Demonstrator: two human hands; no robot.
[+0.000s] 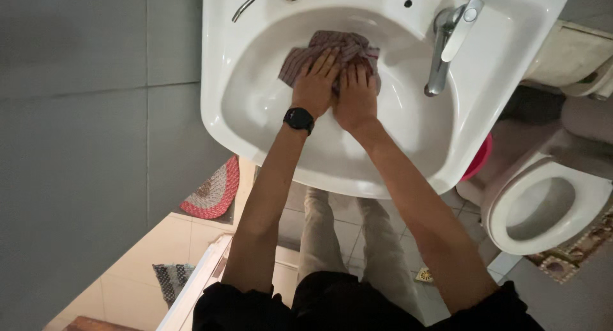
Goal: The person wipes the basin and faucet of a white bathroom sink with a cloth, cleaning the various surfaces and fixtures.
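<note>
While both my palms pressed flat on the striped reddish-brown cloth (pixel 332 50) at the back of the white ceramic basin (pixel 255 107), my left hand (pixel 315 85) and right hand (pixel 355 98) lay side by side, fingers spread. To the right, the chrome lever tap (pixel 447 43) overhung the bowl; a white toilet (pixel 543 209) stood beyond.
</note>
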